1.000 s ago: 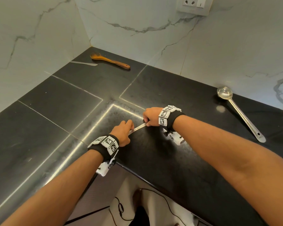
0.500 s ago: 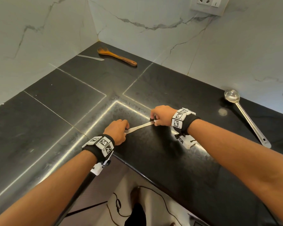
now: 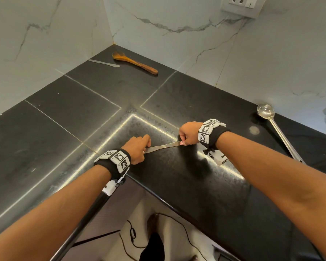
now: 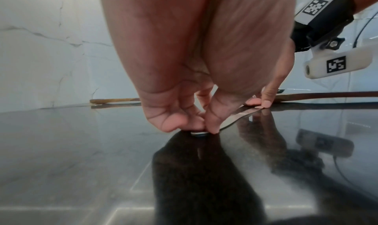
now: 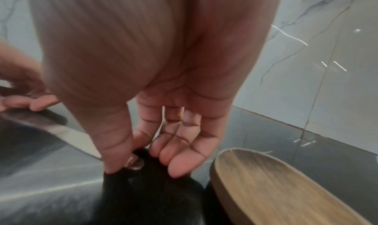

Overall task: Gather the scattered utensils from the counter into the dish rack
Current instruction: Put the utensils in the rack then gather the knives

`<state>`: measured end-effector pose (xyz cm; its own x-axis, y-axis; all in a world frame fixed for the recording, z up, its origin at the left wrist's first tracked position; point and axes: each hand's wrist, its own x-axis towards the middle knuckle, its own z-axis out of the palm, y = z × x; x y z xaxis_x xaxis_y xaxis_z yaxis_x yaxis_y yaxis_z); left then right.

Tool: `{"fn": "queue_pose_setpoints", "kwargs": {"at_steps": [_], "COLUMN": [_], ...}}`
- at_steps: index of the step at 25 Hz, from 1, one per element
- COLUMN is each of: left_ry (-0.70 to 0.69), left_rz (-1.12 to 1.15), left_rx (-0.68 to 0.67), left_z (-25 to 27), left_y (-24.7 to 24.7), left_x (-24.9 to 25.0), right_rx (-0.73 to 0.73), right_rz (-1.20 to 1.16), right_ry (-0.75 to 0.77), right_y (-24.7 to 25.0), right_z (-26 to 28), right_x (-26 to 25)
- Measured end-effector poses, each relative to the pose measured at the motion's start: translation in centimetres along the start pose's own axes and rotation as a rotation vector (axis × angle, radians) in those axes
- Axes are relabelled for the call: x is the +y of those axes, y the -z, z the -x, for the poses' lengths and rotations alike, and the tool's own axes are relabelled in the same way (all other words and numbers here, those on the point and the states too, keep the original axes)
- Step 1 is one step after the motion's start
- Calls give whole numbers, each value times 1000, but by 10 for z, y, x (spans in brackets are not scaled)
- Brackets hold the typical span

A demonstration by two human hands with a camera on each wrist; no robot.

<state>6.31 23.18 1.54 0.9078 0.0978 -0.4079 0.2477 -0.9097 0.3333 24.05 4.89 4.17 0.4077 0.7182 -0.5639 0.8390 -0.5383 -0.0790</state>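
A thin steel utensil (image 3: pixel 164 146) lies low over the black counter (image 3: pixel 73 119), held at both ends. My left hand (image 3: pixel 146 146) pinches its near-left end between thumb and fingertips (image 4: pixel 212 128). My right hand (image 3: pixel 183 142) pinches the other end, which bears a small red sticker; in the right wrist view the thumb and forefinger (image 5: pixel 114 160) close on that tip. A wooden spoon (image 3: pixel 135 62) and a flat steel piece (image 3: pixel 104 63) lie in the far corner. A long steel ladle (image 3: pixel 279 132) lies at the right by the wall. No dish rack is in view.
Marble walls enclose the counter's corner, with a socket plate (image 3: pixel 241 4) high on the right wall. The counter's inner edge (image 3: pixel 177 208) drops to the floor, where a cable lies. A wooden oval object (image 5: pixel 276 188) shows close beside my right hand in the right wrist view.
My hands have drawn apart along the steel utensil, so more of its length shows between them. The right hand now sits at its stickered tip.
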Motion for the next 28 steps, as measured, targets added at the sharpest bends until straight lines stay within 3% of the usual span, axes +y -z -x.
{"fn": "queue_pose_setpoints", "kwargs": {"at_steps": [4,8,11,16,20,28], "left_ry": [-4,15,51,145,208,239], "left_rz": [28,158,85,-106,-22,84], "left_rx": [-6,132,263,110,214,251], "left_z": [3,9,21,40,37,26], "left_y": [-2,-7,-8,-27,-35,-29], "left_x": [2,-10,-33,-34,-19,-18], "right_rx": [12,82,137,144,95,57], "right_rz": [28,-67,-99,-87,-92,5], "right_ry": [12,18,2,-1,25,73], "right_y": [-1,-3,-10,-10,-7,-4], "right_z": [0,5,7,12,7,3], "right_x": [-1,3,3,4,-1,-5]}}
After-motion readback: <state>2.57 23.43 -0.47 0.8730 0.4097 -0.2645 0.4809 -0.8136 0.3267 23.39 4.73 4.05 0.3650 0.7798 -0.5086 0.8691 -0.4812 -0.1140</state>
